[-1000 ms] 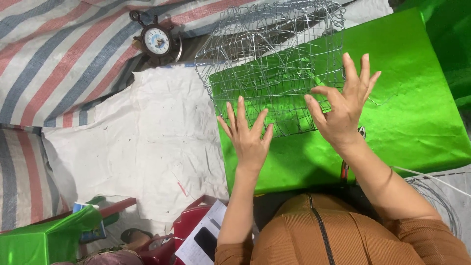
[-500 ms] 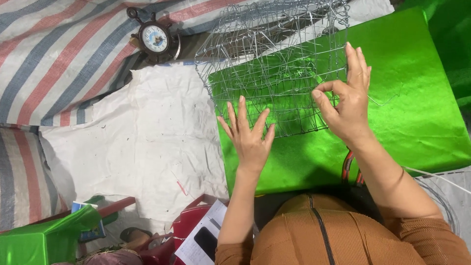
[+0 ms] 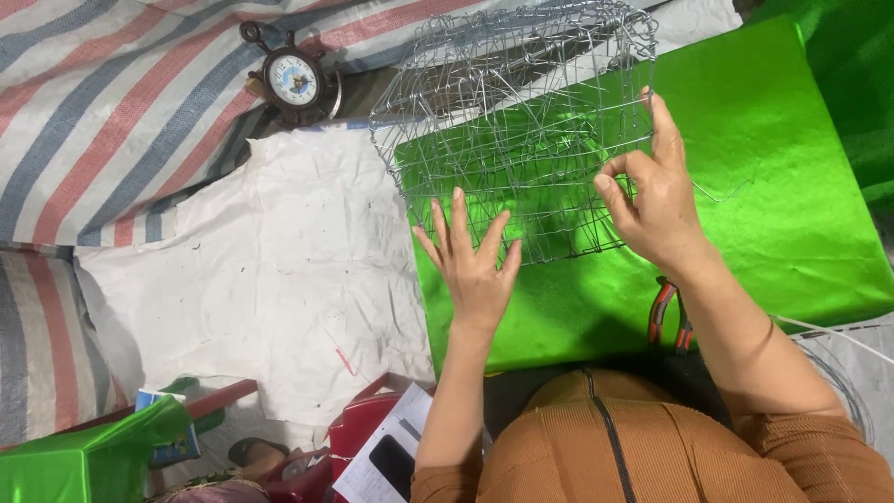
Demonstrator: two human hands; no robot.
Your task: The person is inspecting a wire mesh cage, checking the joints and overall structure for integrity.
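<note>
Green foil sheet [image 3: 773,177] lay spread across the work surface as a person steadied a wire mesh frame [image 3: 517,121] standing on it, seen from the head camera. The left hand [image 3: 475,265] was pressed flat against the frame's near lower edge, fingers spread wide and holding nothing. The right hand [image 3: 656,200] gripped the frame's right side, thumb and forefinger pinched narrow on a wire while the other fingers pointed up along the mesh. Doing this well seemed to call for keeping the left palm firm so the light frame would not slide on the slick foil, and for pinching a single strand rather than several, since the thin wires looked easy to bend. Red-handled pliers [image 3: 669,317] lay at the foil's near edge, just beside the right forearm. A small clock shaped like a ship's wheel [image 3: 293,82] sat well apart on a striped tarpaulin [image 3: 102,102], beyond a white cloth [image 3: 270,270].
</note>
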